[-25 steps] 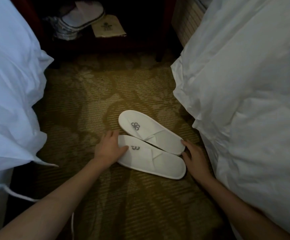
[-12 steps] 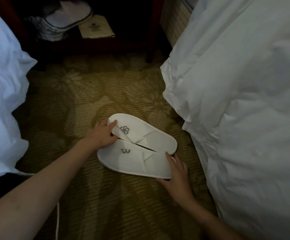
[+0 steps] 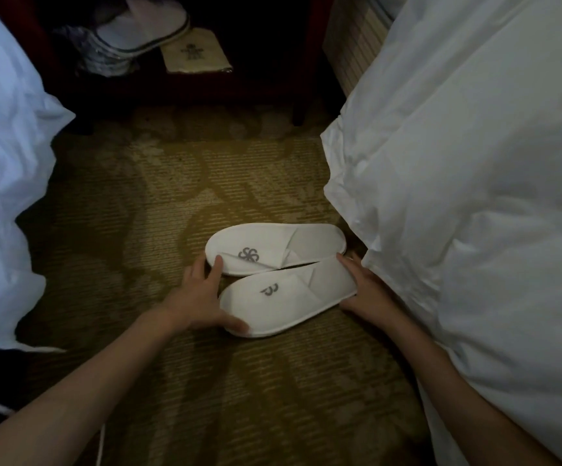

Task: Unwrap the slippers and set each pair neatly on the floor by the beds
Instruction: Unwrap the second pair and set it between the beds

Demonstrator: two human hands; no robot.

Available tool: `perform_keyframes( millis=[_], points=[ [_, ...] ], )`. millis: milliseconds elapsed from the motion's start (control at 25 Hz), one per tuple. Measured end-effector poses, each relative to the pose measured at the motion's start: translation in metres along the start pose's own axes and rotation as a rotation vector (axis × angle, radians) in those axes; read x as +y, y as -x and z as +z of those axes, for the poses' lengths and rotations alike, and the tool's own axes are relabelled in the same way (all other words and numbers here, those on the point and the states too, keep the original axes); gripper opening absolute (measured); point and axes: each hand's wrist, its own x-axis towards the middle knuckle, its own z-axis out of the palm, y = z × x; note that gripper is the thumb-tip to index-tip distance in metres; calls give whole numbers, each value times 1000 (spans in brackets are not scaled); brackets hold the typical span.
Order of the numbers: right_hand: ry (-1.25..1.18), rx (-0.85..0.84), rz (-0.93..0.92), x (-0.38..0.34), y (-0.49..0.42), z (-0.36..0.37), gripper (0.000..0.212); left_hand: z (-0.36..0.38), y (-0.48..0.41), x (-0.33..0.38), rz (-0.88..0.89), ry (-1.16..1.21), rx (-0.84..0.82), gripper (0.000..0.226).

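Note:
Two flat white slippers with grey logos lie side by side on the patterned carpet between two beds. The far slipper points left, its heel near the right bed. The near slipper lies just in front of it, slightly angled. My left hand rests at the toe ends, fingers on the far slipper's toe and thumb at the near one's edge. My right hand presses against the heel end of the near slipper. A wrapped pair of slippers lies on the nightstand's low shelf.
White duvets hang down from the left bed and the right bed, narrowing the aisle. A dark wooden nightstand closes off the far end; a beige printed bag lies on its shelf beside the wrapped slippers.
Both slippers have been turned and slid towards the right bed, now lying nearly level. My left hand went from the far toe to span both toes; my right hand shifted to the heel.

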Motion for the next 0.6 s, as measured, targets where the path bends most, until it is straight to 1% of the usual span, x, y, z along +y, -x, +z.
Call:
perform_keyframes(
  millis=[40,120,160,200,280,360,440,520,560,600],
  points=[
    [14,22,-39,-4,0,-3,71,4,1,2,5,-48,5,158],
    [25,78,-104,-8,-3,-6,60,9,2,4,31,-121,48,157],
    [31,83,-94,-8,-4,-9,58,10,1,4,45,-133,70,155],
    [39,63,-53,-8,-4,-12,61,10,0,5,59,-137,85,153],
    [84,1,37,-3,-6,-15,80,8,-5,10,85,-148,78,151],
    [163,-6,87,1,-8,-14,90,7,-10,18,103,-168,53,150],
    [160,-45,130,4,-11,-10,91,7,-10,22,105,-184,57,149],
    [-25,-138,216,3,-11,-8,86,9,-7,22,108,-187,80,148],
    [-68,-143,222,5,-11,-7,84,11,-4,22,117,-192,96,146],
    [-60,-103,192,6,-11,-7,84,12,-1,22,130,-200,115,144]
  ],
)
